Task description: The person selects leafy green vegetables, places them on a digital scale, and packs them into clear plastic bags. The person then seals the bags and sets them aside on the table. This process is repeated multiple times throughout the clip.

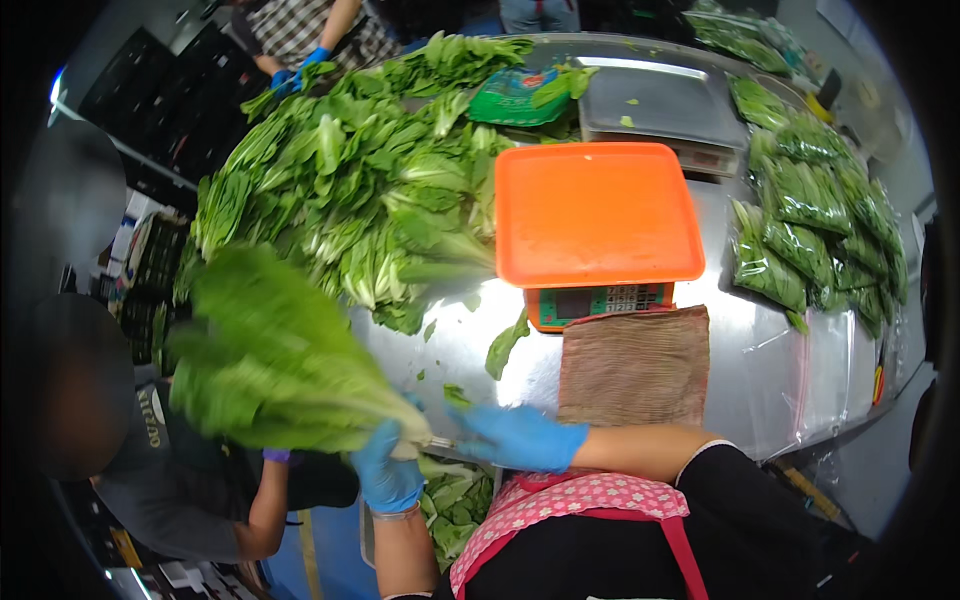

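Note:
My left hand (388,466), in a blue glove, grips the pale stem end of a large leafy green head (277,360), whose blurred leaves fan out to the left. Close to the cut end is my right hand (517,437), also blue-gloved, shut on a small slim tool (442,442) that looks like a knife; most of it is hidden. Ahead stands a digital scale (574,304) bearing an orange plastic tray (596,214). A folded brown cloth (634,367) lies before the scale. Loose leaf pieces (507,345) are scattered on the metal table (457,337).
Leafy greens (337,172) are heaped at the back left, beside a green bag (517,97). A second scale (660,105) stands behind the tray. Bagged greens (810,195) and clear plastic bags (817,375) lie right. One person (172,480) is at left, another (315,37) across the table. Greens (454,510) lie below the edge.

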Demonstrator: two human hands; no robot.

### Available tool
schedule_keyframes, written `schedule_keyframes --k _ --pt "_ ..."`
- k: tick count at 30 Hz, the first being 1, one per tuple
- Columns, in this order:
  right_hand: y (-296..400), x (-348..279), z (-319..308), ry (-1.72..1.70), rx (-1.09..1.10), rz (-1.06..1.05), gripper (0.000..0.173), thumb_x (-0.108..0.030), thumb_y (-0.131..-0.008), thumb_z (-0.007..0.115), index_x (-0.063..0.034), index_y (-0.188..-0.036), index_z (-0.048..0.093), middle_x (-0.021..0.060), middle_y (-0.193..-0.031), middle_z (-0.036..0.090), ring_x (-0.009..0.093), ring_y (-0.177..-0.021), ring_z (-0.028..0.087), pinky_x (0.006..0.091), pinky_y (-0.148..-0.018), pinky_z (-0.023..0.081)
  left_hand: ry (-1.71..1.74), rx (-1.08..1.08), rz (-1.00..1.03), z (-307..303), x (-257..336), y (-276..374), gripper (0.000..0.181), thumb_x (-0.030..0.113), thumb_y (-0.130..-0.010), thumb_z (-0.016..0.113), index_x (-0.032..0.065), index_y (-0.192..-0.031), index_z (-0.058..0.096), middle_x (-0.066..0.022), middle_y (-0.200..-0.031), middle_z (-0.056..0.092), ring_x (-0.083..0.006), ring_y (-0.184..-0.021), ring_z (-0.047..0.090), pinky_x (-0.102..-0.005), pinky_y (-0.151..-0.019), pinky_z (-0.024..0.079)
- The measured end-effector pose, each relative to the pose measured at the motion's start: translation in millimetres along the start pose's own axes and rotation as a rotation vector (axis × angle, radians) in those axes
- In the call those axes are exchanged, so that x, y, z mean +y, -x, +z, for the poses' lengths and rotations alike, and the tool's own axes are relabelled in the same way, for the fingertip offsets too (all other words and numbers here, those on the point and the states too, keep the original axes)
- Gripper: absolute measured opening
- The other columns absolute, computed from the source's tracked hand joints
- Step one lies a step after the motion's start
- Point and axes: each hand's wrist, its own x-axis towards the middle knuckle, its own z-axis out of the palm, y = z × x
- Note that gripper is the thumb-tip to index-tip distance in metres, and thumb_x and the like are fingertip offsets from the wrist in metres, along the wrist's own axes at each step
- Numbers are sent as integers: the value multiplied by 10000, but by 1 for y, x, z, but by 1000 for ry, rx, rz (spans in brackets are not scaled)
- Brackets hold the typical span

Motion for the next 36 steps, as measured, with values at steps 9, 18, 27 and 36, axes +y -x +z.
schedule_keyframes --k 9,18,27,36 --pt "18 35 -147 61 1074 24 484 -147 -949 568 -17 -1393 428 149 -1414 446 242 -1311 417 345 -1066 346 -224 -616 -342 174 -96 -93 362 186 -857 685 -2 -1148 578 -79 -1036 641 -161 -858 632 -297 -719 510" --pt "52 118 -193 773 1000 536 368 -235 -914 560 -6 -1202 559 189 -1163 579 381 -983 574 474 -874 438 -1585 -439 423 226 -168 -140 853 768 -746 537 -60 -934 617 -249 -944 593 -370 -866 610 -459 -769 484" --pt "86 81 -143 577 1271 156 384 -35 -855 606 -5 -1236 575 150 -1028 634 319 -877 592 396 -760 473 -1300 -324 526 176 -147 -134 672 515 -848 622 -95 -1114 523 -285 -1085 544 -421 -1045 522 -463 -925 415" --pt "96 76 -27 538 192 -42 338 -198 -875 584 -80 -1191 591 97 -786 626 273 -711 590 421 -656 444 -1586 -413 461 7 -187 -52 666 176 -800 638 65 -1408 391 -221 -1252 504 -395 -1123 485 -456 -958 393"
